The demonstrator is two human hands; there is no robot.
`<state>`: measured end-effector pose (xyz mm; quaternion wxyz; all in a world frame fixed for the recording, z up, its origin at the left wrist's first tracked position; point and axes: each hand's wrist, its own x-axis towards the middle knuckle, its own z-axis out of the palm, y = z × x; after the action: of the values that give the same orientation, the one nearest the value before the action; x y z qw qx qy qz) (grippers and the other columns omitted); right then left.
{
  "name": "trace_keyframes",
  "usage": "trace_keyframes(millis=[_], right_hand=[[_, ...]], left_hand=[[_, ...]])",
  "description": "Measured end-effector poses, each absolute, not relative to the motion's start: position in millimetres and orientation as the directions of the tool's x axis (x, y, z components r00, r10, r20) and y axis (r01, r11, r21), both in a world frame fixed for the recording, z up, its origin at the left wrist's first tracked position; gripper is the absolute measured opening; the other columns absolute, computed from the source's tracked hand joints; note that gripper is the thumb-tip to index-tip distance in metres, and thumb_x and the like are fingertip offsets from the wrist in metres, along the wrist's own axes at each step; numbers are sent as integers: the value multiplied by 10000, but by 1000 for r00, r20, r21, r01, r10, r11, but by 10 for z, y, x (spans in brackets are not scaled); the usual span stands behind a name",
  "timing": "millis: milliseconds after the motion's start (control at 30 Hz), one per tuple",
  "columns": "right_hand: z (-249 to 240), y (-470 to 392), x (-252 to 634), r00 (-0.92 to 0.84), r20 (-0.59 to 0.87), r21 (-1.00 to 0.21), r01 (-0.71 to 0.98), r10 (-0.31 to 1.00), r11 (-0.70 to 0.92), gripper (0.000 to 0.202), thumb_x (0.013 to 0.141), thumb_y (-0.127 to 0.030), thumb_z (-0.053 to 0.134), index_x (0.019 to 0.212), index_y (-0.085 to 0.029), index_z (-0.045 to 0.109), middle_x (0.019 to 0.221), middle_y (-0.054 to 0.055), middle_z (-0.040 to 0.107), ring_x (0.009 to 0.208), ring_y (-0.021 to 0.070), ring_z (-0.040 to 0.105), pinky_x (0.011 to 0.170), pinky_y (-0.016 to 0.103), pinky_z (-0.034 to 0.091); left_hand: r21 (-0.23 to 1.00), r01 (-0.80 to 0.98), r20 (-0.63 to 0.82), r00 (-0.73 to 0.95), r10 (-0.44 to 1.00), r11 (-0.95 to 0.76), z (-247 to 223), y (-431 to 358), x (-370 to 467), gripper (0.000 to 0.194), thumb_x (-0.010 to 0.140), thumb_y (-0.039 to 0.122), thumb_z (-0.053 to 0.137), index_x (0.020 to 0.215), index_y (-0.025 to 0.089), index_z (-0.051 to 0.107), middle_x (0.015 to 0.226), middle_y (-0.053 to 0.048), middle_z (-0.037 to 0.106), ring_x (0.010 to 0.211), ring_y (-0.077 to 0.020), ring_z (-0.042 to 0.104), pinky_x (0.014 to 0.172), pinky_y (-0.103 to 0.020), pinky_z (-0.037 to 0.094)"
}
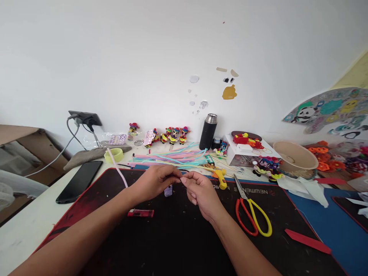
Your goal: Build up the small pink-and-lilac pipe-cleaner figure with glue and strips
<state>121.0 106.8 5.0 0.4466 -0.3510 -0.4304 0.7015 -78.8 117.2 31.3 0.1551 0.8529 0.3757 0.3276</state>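
My left hand [155, 182] and my right hand [198, 191] meet fingertip to fingertip above the dark mat, both pinched. Whatever lies between their fingertips is too small to make out. Just under my left fingers shows a small purple fuzzy piece [168, 191]; whether it hangs from the hand or rests on the mat, I cannot tell. A pale pink fuzzy stem [117, 168] slants down and disappears behind my left forearm. On the mat below my left hand lies a red lighter [140, 213]. Scissors [248, 209] with red and yellow handles lie right of my right hand.
Behind the hands lie many pastel fuzzy stems [172, 157] and a yellow glue gun [220, 179]. A black flask [208, 132] stands by the wall near several small figures [174, 136]. A phone [79, 182] lies left, a red strip [307, 240] right.
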Motion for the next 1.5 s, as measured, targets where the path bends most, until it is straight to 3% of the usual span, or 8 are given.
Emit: trace_keyframes(millis=[333,567,1500], right_hand=[[38,1061,1190,-334,-63,-924,-336,940,-181,371,767,-477,863,831,-184,643,443,-146,360,357,32,224,332,167,206],[37,1070,1210,-353,-90,-935,-293,931,-201,406,795,-520,828,922,-172,664,449,-133,404,353,39,274,342,170,199],[55,1051,1204,-356,-99,-942,-266,929,-202,420,795,-537,823,899,-175,639,469,-131,404,365,41,275,350,175,197]], left_hand=[[450,517,537,495,683,-728,311,1145,-761,78,1010,190,628,978,180,699,830,-5,722,751,-131,667,696,-207,482],[496,518,529,457,715,-697,296,1150,-763,65,990,175,647,944,184,691,833,0,729,750,-129,672,698,-204,483],[446,526,528,498,687,-724,293,1154,-765,118,1026,221,607,1009,188,719,863,-19,761,749,-134,691,688,-214,500]])
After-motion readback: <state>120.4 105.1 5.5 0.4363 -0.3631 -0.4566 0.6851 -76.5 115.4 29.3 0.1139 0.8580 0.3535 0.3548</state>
